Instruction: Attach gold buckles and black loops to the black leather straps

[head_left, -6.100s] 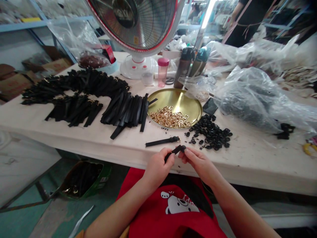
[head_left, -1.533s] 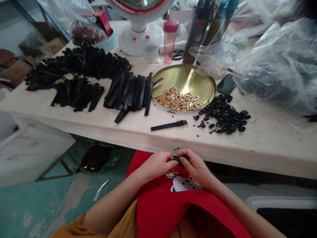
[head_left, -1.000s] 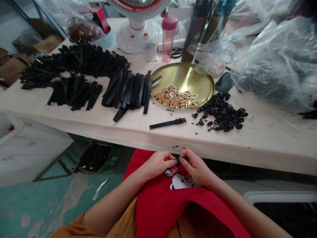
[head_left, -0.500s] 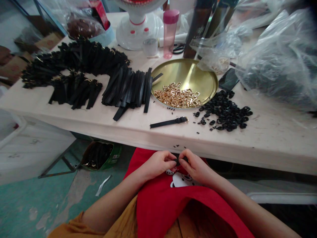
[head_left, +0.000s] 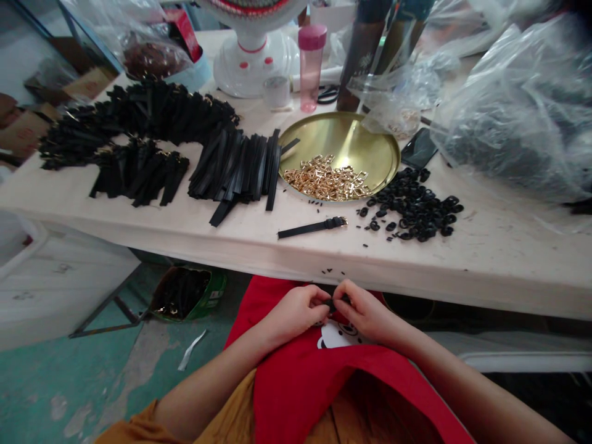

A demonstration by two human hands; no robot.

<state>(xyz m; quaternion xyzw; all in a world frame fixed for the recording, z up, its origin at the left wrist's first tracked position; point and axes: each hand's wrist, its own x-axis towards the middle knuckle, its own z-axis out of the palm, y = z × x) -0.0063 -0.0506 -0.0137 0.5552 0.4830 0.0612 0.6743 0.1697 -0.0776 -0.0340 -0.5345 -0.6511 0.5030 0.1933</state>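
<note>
Over the red apron (head_left: 296, 376), my left hand (head_left: 303, 311) and my right hand (head_left: 363, 308) meet fingertip to fingertip, both pinched closed. Between them shows a small black piece (head_left: 331, 304), mostly covered by the fingers; it looks like the small black loops on the table, but I cannot be sure. On the table just beyond lies a short black strap with a gold buckle (head_left: 312, 228). Gold buckles (head_left: 326, 179) lie heaped in a round gold tray (head_left: 379, 142). To its right is a pile of black loops (head_left: 416, 206).
Black straps (head_left: 235, 163) lie bundled left of the tray, with buckled straps (head_left: 143, 114) heaped farther left. Behind stand a pink-lidded bottle (head_left: 311, 68) and a white fan base (head_left: 254, 61). A phone (head_left: 419, 148) and a large plastic bag (head_left: 513, 117) are at right.
Both hands stay together at the apron, with only slight finger movement around the black piece. The camera view has shifted a little; the things on the table lie as before.
</note>
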